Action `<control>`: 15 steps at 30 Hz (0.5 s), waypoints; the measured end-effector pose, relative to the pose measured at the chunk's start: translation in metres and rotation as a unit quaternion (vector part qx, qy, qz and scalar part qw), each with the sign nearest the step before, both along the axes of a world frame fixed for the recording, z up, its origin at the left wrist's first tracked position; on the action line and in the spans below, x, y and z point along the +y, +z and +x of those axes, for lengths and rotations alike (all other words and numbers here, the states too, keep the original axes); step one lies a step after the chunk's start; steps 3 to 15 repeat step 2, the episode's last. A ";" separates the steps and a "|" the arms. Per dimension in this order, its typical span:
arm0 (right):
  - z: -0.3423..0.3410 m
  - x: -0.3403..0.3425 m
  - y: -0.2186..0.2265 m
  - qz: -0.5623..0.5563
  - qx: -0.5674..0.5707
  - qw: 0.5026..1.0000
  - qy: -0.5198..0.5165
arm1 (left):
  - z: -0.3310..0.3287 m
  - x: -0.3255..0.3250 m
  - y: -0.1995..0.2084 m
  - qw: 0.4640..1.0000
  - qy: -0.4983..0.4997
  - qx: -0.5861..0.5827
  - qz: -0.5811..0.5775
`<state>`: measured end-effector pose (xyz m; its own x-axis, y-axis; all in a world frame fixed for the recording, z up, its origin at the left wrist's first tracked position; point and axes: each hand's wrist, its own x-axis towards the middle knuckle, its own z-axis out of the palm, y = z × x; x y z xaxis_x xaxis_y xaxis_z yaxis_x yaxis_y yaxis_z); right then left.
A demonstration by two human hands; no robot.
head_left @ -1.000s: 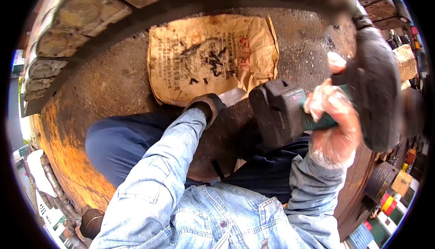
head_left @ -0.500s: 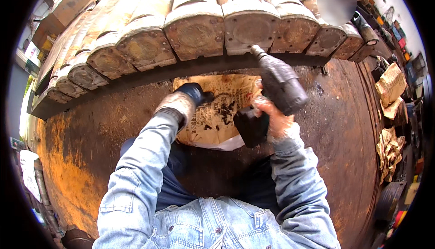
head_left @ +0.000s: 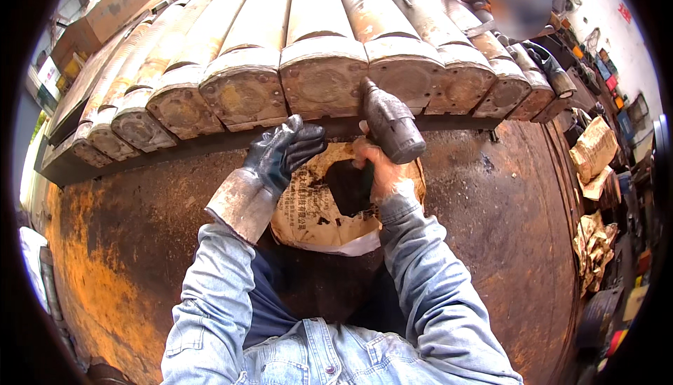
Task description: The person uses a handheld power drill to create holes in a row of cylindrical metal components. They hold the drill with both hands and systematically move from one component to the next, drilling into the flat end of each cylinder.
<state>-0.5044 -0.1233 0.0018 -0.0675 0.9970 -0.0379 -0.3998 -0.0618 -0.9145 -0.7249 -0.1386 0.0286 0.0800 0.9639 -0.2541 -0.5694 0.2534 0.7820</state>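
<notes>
My right hand (head_left: 384, 169) is wrapped around the handle of a dark cordless impact wrench (head_left: 394, 124). Its narrow nose points away from me, at the flanged ends in front; I cannot tell whether it touches one. A black battery block (head_left: 348, 187) sits at the base of the handle. My left hand (head_left: 279, 152), in a black-coated work glove with a soiled pale cuff, is raised just short of a round-topped metal end plate (head_left: 324, 80). Its fingers stretch rightward with a gap at the thumb, and nothing shows in them. Below both hands lies a stained, printed paper sack (head_left: 300, 225).
A row of heavy metal cylinders (head_left: 319, 8) lies side by side on a dark steel beam (head_left: 231, 144). The rusty metal floor (head_left: 133, 259) spreads around me. Crumpled brown paper (head_left: 596, 245) and clutter line the right side. Another person is at the far right.
The impact wrench has moved left and its nose is nearer the middle end plates. My left hand has risen off the sack and spread its fingers. The view has shifted slightly.
</notes>
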 end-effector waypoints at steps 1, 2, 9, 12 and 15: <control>-0.005 0.004 -0.001 0.009 0.024 1.000 0.010 | -0.003 0.000 0.002 1.000 0.001 -0.008 0.012; -0.010 0.009 -0.003 0.018 0.048 0.998 0.021 | -0.004 0.000 0.004 1.000 0.003 -0.015 0.024; -0.010 0.009 -0.003 0.018 0.048 0.998 0.021 | -0.004 0.000 0.004 1.000 0.003 -0.015 0.024; -0.010 0.009 -0.003 0.018 0.048 0.998 0.021 | -0.004 0.000 0.004 1.000 0.003 -0.015 0.024; -0.010 0.009 -0.003 0.018 0.048 0.998 0.021 | -0.004 0.000 0.004 1.000 0.003 -0.015 0.024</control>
